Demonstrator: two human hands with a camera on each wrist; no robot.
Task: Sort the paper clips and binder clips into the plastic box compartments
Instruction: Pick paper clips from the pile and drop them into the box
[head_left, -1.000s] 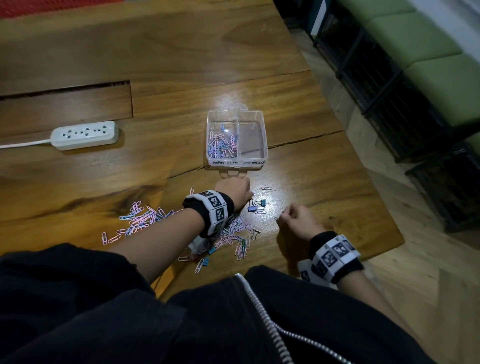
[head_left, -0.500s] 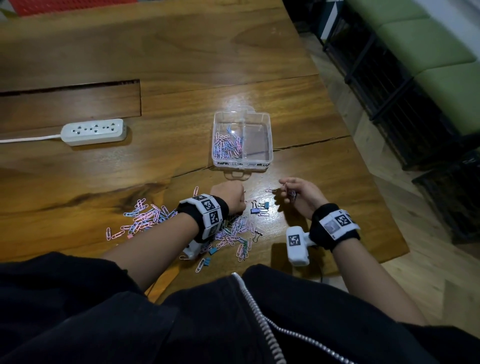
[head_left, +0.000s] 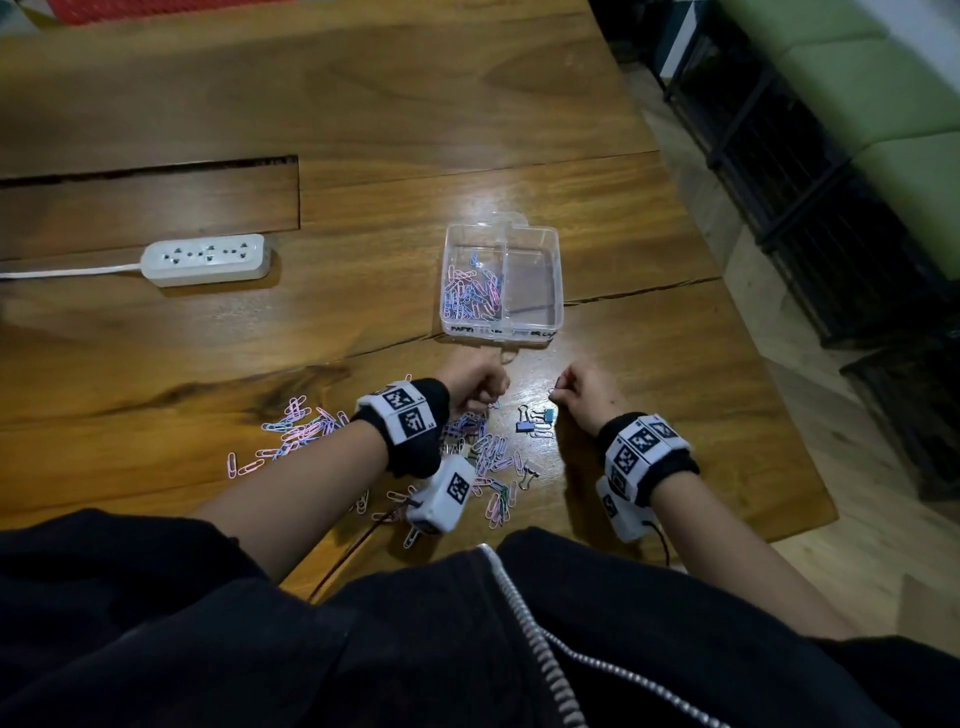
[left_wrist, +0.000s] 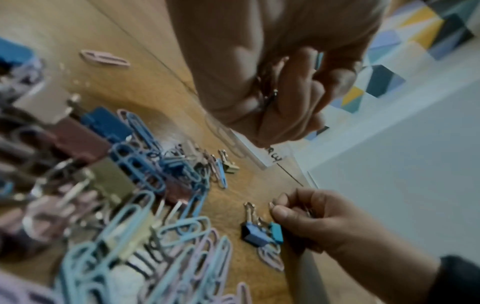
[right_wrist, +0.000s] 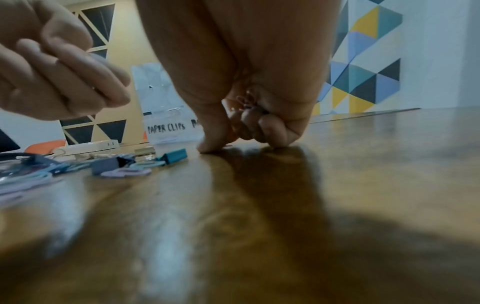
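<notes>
Wooden table carries plastic box, two compartments: left one holds paper clips, right one shows no clips. Loose clip pile lies near table edge, below my left hand. Left hand fingers curled around several clips, held above pile. My right hand fingers curled on small clips, thumb tip touching table. Two blue binder clips lie between hands. White power strip far left.
</notes>
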